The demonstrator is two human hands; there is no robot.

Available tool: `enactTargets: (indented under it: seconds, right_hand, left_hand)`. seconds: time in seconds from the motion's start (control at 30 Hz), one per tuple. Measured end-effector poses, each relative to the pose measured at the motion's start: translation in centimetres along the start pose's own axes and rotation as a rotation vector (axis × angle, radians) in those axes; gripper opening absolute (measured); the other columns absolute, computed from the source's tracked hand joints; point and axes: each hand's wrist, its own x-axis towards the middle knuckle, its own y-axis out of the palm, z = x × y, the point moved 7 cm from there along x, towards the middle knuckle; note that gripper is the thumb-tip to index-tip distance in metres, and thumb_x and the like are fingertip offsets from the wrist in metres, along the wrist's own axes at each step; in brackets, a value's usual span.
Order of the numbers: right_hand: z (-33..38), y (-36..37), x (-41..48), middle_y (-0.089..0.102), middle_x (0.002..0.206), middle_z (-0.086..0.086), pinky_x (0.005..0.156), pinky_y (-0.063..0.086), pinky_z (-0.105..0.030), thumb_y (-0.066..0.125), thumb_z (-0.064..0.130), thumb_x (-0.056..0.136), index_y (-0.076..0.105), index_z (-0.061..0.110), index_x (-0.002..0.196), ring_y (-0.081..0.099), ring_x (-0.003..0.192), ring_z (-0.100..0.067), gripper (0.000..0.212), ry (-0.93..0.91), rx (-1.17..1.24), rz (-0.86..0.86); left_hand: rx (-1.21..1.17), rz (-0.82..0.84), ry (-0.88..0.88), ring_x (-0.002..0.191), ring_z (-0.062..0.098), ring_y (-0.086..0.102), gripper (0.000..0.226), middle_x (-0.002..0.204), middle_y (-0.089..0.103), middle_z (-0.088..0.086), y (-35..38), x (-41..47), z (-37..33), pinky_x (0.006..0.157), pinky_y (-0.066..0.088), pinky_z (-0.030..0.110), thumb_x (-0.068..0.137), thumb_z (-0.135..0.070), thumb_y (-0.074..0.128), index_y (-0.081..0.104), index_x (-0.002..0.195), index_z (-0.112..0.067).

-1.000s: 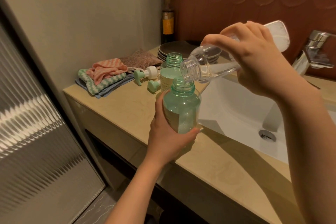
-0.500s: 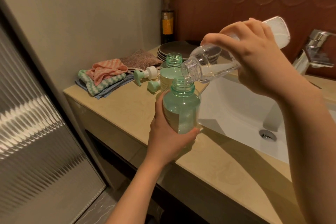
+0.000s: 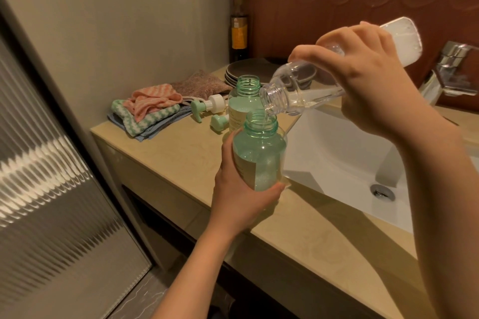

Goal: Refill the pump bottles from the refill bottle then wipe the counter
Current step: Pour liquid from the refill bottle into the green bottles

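Observation:
My left hand point(image 3: 238, 197) grips a green pump bottle point(image 3: 260, 155) with its top off, held upright above the beige counter point(image 3: 181, 158) by the sink's edge. My right hand point(image 3: 370, 80) holds the clear refill bottle point(image 3: 298, 93) tipped down to the left, its open mouth just over the green bottle's neck, and a thin stream of clear liquid runs in. A second open green pump bottle point(image 3: 245, 103) stands on the counter just behind. Two pump heads point(image 3: 207, 107) point(image 3: 219, 123) lie beside it.
Folded cloths point(image 3: 147, 111) and a brown cloth point(image 3: 199, 83) lie at the counter's far left corner. Dark plates point(image 3: 248, 70) and a dark glass bottle point(image 3: 239, 31) stand at the back. The white sink point(image 3: 337, 153) and chrome tap point(image 3: 451, 72) are on the right.
The refill bottle's base has risen a little, so it tilts more steeply over the green bottle. My left hand and the green bottle have stayed put.

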Motion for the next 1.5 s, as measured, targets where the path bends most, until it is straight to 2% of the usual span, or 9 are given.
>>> enactTargets:
  seconds: [0.1,0.27,0.43,0.6,0.83,1.0,1.17,1.37,1.5]
  right_hand:
    - [0.1,0.0,0.0,0.047,0.121,-0.018,0.101,0.024,-0.051,0.042,-0.006,0.075,0.042,0.027,0.134,0.038,0.115,-0.041,0.068,0.0,0.006,0.007]
    - [0.2,-0.1,0.1,0.047,0.122,-0.018,0.101,0.025,-0.052,0.042,-0.009,0.074,0.042,0.027,0.134,0.038,0.115,-0.041,0.07,0.005,-0.017,0.0]
    - [0.3,-0.1,0.1,0.047,0.122,-0.019,0.101,0.025,-0.052,0.043,-0.008,0.073,0.041,0.027,0.135,0.037,0.115,-0.041,0.071,0.005,-0.029,0.009]
    - [0.4,-0.2,0.1,0.047,0.122,-0.019,0.102,0.025,-0.053,0.038,-0.001,0.074,0.042,0.026,0.135,0.038,0.115,-0.041,0.067,0.0,-0.036,0.009]
    - [0.2,-0.1,-0.1,0.048,0.122,-0.016,0.104,0.023,-0.051,0.045,-0.012,0.075,0.039,0.029,0.135,0.04,0.115,-0.039,0.072,0.012,-0.053,-0.015]
    - [0.3,-0.1,-0.5,0.048,0.121,-0.016,0.104,0.023,-0.05,0.049,-0.017,0.072,0.041,0.028,0.133,0.04,0.114,-0.038,0.076,0.022,-0.063,-0.042]
    - [0.3,-0.4,-0.4,0.049,0.12,-0.016,0.102,0.026,-0.052,0.047,-0.016,0.072,0.042,0.026,0.134,0.042,0.112,-0.039,0.075,0.002,-0.093,-0.048]
    - [0.5,-0.9,-0.2,0.05,0.119,-0.018,0.098,0.028,-0.052,0.048,-0.014,0.074,0.042,0.025,0.134,0.042,0.109,-0.039,0.072,-0.038,-0.131,-0.061]
    - [0.7,-1.2,0.0,0.051,0.118,-0.018,0.095,0.03,-0.051,0.048,-0.013,0.074,0.043,0.024,0.133,0.043,0.107,-0.039,0.07,-0.065,-0.147,-0.072]
  left_hand:
    - [0.003,-0.002,-0.001,0.114,-0.005,0.042,0.099,0.118,0.042,-0.036,0.0,0.0,0.0,0.086,0.034,0.009,0.059,-0.025,0.087,0.018,0.115,-0.069]
    - [0.013,-0.003,0.008,0.106,-0.014,0.044,0.099,0.117,0.041,-0.038,0.0,0.0,0.1,0.083,0.033,0.002,0.059,-0.024,0.086,0.018,0.116,-0.068]
    - [0.019,0.001,-0.003,0.107,-0.011,0.043,0.1,0.117,0.041,-0.037,0.0,0.0,0.2,0.082,0.033,0.001,0.06,-0.022,0.086,0.017,0.116,-0.068]
    - [0.014,-0.002,-0.009,0.104,-0.025,0.039,0.099,0.112,0.04,-0.042,0.0,0.0,0.3,0.077,0.032,-0.005,0.06,-0.023,0.086,0.017,0.114,-0.07]
    - [0.023,-0.005,-0.01,0.11,-0.004,0.044,0.1,0.114,0.042,-0.037,-0.1,0.1,0.1,0.085,0.035,0.008,0.059,-0.023,0.086,0.016,0.113,-0.07]
    - [0.054,0.001,-0.044,0.12,0.01,0.046,0.102,0.124,0.046,-0.02,-0.1,0.0,0.1,0.1,0.042,0.033,0.059,-0.029,0.086,0.014,0.12,-0.067]
    - [0.053,0.011,-0.063,0.124,0.014,0.044,0.104,0.13,0.044,-0.015,-0.1,0.0,0.3,0.102,0.041,0.038,0.059,-0.029,0.086,0.014,0.129,-0.059]
    - [0.045,0.012,-0.052,0.12,0.01,0.043,0.103,0.124,0.042,-0.02,-0.1,0.0,0.2,0.097,0.038,0.029,0.06,-0.029,0.085,0.011,0.119,-0.068]
    - [0.039,0.015,-0.057,0.121,0.013,0.044,0.101,0.126,0.044,-0.018,-0.1,0.0,0.2,0.1,0.04,0.034,0.061,-0.028,0.085,0.014,0.123,-0.064]
